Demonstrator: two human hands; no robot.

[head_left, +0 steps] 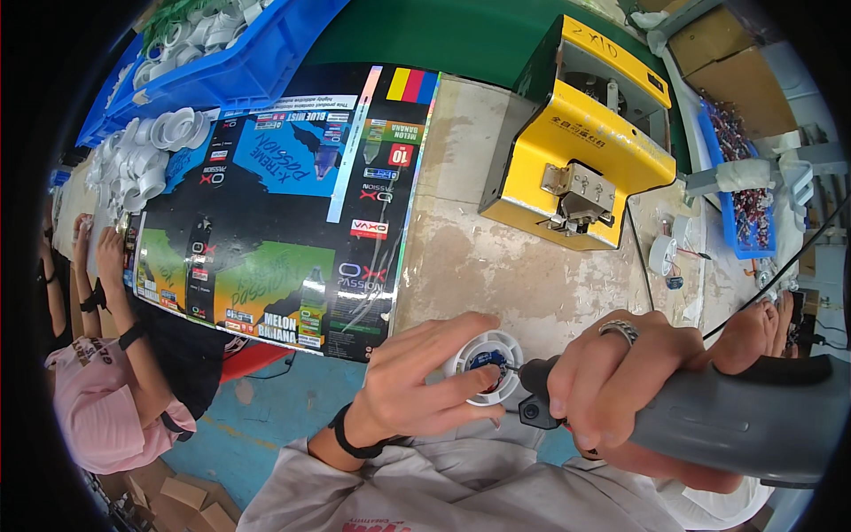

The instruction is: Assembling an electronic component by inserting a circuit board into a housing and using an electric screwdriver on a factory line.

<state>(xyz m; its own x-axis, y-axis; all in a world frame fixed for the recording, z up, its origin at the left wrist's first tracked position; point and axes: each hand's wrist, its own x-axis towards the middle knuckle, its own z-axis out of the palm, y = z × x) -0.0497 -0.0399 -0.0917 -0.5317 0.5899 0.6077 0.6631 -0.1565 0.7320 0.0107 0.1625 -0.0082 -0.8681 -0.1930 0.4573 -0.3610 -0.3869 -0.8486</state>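
My left hand (pixel 412 377) is closed around a white round plastic housing (pixel 489 338), holding it above the table's front edge. Inside the housing sits a small blue circuit board (pixel 485 359), and my left index fingertip presses at it. In my right hand (pixel 620 377) is a grey power screwdriver (pixel 745 417), held nearly level with its nose pointing left. The tip reaches the right rim of the housing; whether a screw is at it cannot be made out.
A yellow machine (pixel 576 133) stands on the worn table. A glossy printed sheet (pixel 266 204) covers the left, near piled white rings (pixel 133 164) and a blue bin (pixel 222 75). At right are a wired white part (pixel 662 254) and a blue bin (pixel 758 222). A co-worker (pixel 106 399) sits left.
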